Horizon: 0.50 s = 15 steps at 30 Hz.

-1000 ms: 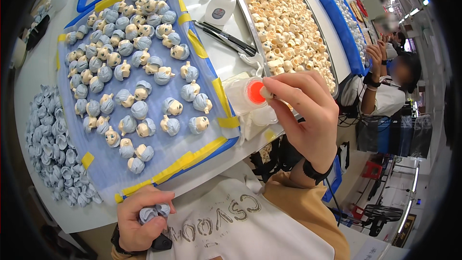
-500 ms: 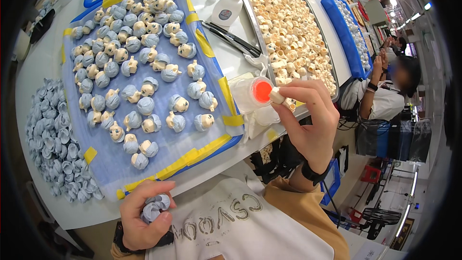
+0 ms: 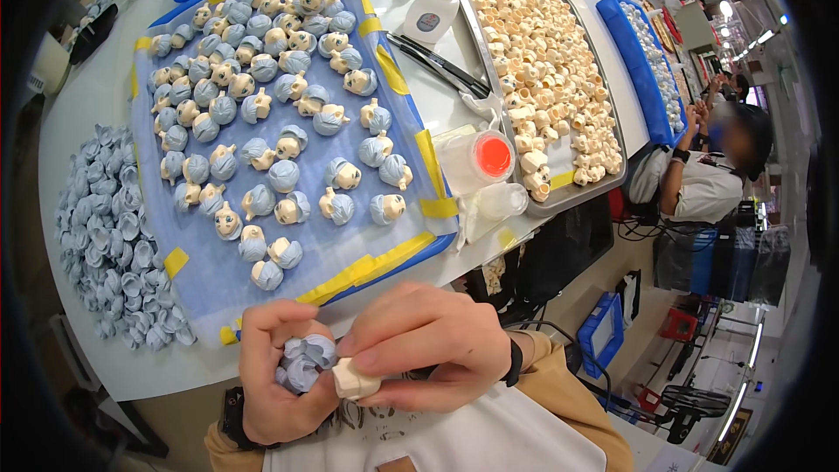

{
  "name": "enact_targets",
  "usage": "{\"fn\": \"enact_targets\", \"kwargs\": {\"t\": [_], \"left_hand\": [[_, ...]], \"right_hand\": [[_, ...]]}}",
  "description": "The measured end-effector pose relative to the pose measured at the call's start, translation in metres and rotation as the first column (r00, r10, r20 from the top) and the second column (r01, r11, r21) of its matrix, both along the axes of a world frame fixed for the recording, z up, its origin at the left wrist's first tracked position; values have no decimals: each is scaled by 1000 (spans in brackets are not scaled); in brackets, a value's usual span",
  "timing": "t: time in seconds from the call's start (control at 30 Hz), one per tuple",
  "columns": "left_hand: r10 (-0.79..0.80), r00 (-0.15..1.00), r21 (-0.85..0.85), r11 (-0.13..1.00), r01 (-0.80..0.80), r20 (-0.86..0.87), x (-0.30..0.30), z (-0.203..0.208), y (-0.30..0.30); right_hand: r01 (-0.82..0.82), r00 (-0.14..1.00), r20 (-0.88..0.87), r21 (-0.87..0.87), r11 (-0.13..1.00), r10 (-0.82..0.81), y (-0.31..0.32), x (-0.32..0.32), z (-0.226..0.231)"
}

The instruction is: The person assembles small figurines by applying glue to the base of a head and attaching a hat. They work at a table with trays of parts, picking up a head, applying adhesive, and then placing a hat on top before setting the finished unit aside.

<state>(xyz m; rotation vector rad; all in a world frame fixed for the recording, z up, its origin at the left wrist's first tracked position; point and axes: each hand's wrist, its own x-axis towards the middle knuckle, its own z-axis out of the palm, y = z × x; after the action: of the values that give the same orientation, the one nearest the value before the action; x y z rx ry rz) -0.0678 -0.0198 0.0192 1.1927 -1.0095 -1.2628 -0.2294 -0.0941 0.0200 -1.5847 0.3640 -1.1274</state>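
Above my lap, my left hand [image 3: 273,395] curls around a few blue-grey doll hair pieces [image 3: 306,363]. Between the thumb and fingers of my right hand [image 3: 441,345] is a cream doll head part [image 3: 356,379], right beside the hair pieces and apparently touching my left fingers. Whether head and hair touch I cannot tell. Beyond my hands lies a cloth-lined blue tray [image 3: 354,249] edged with yellow tape. It carries many doll heads [image 3: 283,177] wearing the same blue-grey hair, some with painted faces showing.
Loose hair pieces [image 3: 118,245] are heaped left of the tray. A metal tray [image 3: 603,185] of cream head parts [image 3: 542,52] stands to the right. Between them are tweezers [image 3: 441,65], a white bottle [image 3: 433,13] and a cup with orange-red contents [image 3: 494,157]. A person [image 3: 712,175] sits farther right.
My right hand has come from beside the orange-red cup down and left to my left hand, still pinching the head part. My left hand has shifted slightly right, keeping the hair pieces.
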Motion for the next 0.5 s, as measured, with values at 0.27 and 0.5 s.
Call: {"fn": "enact_targets", "kwargs": {"t": [0.27, 0.5], "left_hand": [[-36, 990, -28, 999, 40, 138, 17, -4, 0], [-10, 991, -60, 998, 18, 132, 18, -5, -1]], "right_hand": [[39, 999, -6, 51, 998, -38, 7, 7, -2], [59, 984, -165, -85, 995, -72, -7, -1, 4]]}}
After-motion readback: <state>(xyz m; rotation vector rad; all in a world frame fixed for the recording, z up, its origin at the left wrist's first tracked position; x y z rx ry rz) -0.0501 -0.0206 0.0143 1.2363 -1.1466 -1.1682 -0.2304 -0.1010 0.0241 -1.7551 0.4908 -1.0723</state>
